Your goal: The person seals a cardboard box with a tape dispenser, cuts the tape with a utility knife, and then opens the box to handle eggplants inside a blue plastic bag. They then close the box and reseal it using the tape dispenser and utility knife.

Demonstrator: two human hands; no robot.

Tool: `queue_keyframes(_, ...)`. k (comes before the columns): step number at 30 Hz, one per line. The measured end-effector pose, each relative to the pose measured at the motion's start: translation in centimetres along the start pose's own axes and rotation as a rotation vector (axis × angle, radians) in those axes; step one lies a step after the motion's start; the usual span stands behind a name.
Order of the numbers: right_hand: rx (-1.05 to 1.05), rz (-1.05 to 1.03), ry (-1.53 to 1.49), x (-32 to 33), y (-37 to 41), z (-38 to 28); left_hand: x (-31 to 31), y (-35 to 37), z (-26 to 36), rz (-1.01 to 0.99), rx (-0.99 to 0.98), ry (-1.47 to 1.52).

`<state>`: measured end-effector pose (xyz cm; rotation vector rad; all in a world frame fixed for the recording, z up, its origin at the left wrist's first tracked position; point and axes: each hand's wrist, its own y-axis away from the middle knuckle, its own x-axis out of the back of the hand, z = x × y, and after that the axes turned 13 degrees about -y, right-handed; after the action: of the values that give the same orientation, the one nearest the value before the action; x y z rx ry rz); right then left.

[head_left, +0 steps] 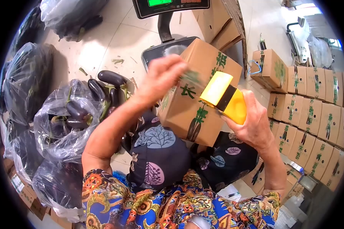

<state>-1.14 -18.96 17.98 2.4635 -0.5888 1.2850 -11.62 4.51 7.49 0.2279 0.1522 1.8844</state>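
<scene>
My right hand [252, 122] is wrapped round a yellow tape dispenser [235, 108], which lies across the upper right face of a cardboard box [179, 112] printed with green characters. My left hand [162, 76] is smeared by motion at the box's left upper edge; whether its fingers are open or closed does not show. The box sits in front of my knees, overlapping the platform of a scale [151, 55]. Its underside is hidden.
Loose eggplants [112, 78] lie to the left, beside an open plastic bag [46, 110] with more inside. Other filled bags [28, 82] line the far left. Stacked printed boxes [309, 114] stand at right. The scale's display [172, 5] and flattened cardboard [214, 19] are ahead.
</scene>
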Motion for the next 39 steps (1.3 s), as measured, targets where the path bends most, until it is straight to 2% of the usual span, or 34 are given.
queue_keyframes(1, -0.020, -0.019, 0.022, 0.1, 0.2, 0.0, 1.6, 0.0, -1.1, 0.064, 0.020, 0.053)
queue_keyframes(3, -0.054, -0.057, 0.065, 0.5, 0.3, 0.1, 3.9, 0.4, -2.6, 0.375, 0.213, 0.096)
queue_keyframes(5, -0.045, -0.082, 0.125, 0.3, 0.3, 0.1, 7.4, 0.4, -7.8, 0.318, 0.112, 0.188)
queue_keyframes(7, -0.067, -0.124, 0.129, 0.2, -0.1, -0.1, 7.3, 0.7, -9.6, 0.305, 0.066, 0.124)
queue_keyframes(12, -0.030, -0.144, 0.211, -0.1, -1.6, -1.0, 5.4, 0.6, -12.2, 0.534, 0.067, 0.007)
queue_keyframes(15, -0.036, -0.187, 0.244, -0.2, -2.3, -0.9, 4.1, -0.1, -15.4, 0.612, -0.064, -0.213)
queue_keyframes(17, -0.044, -0.204, 0.250, -0.4, -2.4, -0.4, 3.1, -0.2, -16.2, 0.614, -0.018, -0.322)
queue_keyframes(20, -0.067, -0.218, 0.240, -1.1, -2.4, 0.4, 0.9, -1.4, -17.8, 0.643, -0.095, -0.479)
queue_keyframes(21, -0.083, -0.229, 0.236, -1.3, -2.3, 0.7, 0.0, -1.5, -17.9, 0.547, -0.009, -0.488)
queue_keyframes(23, -0.097, -0.237, 0.223, -1.5, -2.5, 0.8, -2.4, -2.1, -19.6, 0.441, 0.000, -0.457)
queue_keyframes(25, -0.108, -0.217, 0.207, -1.5, -2.4, 0.7, -5.0, -2.6, -19.6, 0.412, -0.131, -0.542)
queue_keyframes(30, -0.065, -0.196, 0.191, -2.0, -2.7, 1.1, -4.4, -3.2, -19.8, 0.194, -0.071, -0.720)
queue_keyframes(33, -0.028, -0.160, 0.182, -2.0, -2.2, 1.3, -4.4, -3.6, -19.8, 0.180, 0.001, -0.685)
queue_keyframes(34, -0.017, -0.143, 0.181, -2.0, -2.1, 1.5, -4.4, -3.7, -20.1, 0.185, -0.036, -0.690)
queue_keyframes(37, -0.023, -0.148, 0.157, -1.7, -1.8, 1.4, -3.9, -4.5, -20.2, 0.063, 0.034, -0.840)
queue_keyframes(39, -0.016, -0.127, 0.156, -1.6, -1.7, 1.3, -4.1, -5.6, -20.9, 0.371, -0.132, -0.711)
